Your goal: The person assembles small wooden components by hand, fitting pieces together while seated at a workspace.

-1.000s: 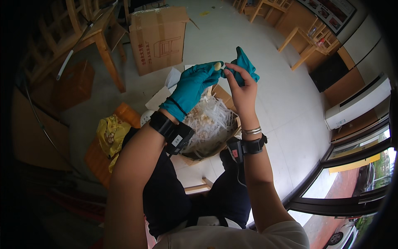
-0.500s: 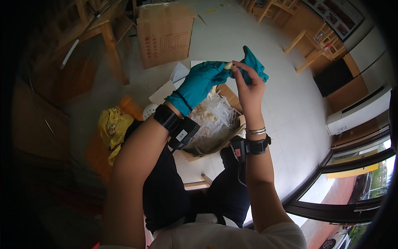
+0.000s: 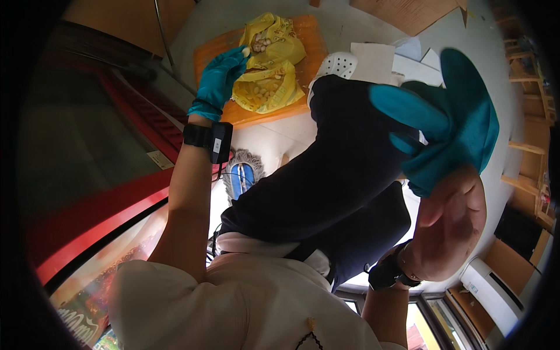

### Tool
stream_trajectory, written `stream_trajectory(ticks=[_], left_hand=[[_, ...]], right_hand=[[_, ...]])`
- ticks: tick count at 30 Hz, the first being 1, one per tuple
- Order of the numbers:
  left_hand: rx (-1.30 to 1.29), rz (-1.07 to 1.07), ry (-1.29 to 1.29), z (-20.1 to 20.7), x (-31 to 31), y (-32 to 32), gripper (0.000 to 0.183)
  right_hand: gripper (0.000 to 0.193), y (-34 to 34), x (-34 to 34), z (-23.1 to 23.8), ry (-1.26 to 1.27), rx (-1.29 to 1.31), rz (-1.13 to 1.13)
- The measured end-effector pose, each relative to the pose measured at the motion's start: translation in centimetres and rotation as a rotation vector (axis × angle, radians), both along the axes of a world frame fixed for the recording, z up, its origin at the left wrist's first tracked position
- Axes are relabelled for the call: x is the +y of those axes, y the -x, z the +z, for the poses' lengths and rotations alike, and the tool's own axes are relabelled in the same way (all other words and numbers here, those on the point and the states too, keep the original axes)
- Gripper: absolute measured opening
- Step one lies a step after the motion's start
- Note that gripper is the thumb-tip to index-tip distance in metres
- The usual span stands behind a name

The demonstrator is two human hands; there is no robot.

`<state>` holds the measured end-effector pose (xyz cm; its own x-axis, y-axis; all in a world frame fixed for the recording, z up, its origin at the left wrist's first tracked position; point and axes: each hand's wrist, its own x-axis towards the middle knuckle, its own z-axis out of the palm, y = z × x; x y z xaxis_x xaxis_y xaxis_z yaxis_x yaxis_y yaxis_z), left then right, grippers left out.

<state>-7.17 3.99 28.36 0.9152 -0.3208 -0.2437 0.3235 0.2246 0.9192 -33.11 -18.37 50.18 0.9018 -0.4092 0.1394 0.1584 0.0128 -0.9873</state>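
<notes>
My left hand [image 3: 220,79], in a teal rubber glove, pinches a small pale peeled garlic clove [image 3: 245,52] beside two yellow plastic bags. The nearer yellow bag [image 3: 283,105] lies open with several pale peeled cloves in it. In the farther yellow bag [image 3: 291,44] there are browner, unpeeled-looking pieces. Over to the right, my bare right hand [image 3: 449,227] is raised and closed on a loose teal glove [image 3: 466,122]. The glove's fingers stick up and outward, and its cuff hides my fingertips.
Both bags rest on an orange wooden board [image 3: 236,116]. A white perforated clog [image 3: 338,65] is beside it. A mop head [image 3: 244,169] lies near my leg, a red-framed cabinet [image 3: 87,227] stands at left, and a cardboard box [image 3: 402,13] at the back.
My view has turned left. My hands have parted: the left has carried the clove to the bags, while the right has let go of the clove and keeps the loose glove.
</notes>
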Motion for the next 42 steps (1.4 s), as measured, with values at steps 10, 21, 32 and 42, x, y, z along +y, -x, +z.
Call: stream_trajectory(ticks=[10, 21, 32, 42], left_hand=[[0.281, -0.654, -0.755, -20.1, 0.9, 9.2, 0.031], [-0.007, -0.143, -0.461, -21.6, -5.7, -9.9, 0.032], [-0.770, -0.222, -1.187, -30.9, -9.4, -22.1, 0.030], [-0.447, -0.421, -1.120, -29.6, -9.4, -22.9, 0.019]], right_hand=[[0.035, -10.9, 4.4, -5.2, -0.480, -0.126, 1.001], [0.050, -17.5, -0.5, -8.7, -0.415, -0.019, 0.876], [0.046, -4.9, -15.2, -9.8, -0.022, 0.397, -0.690], [0.040, -5.2, -14.7, -13.7, -0.337, 0.393, -0.707]])
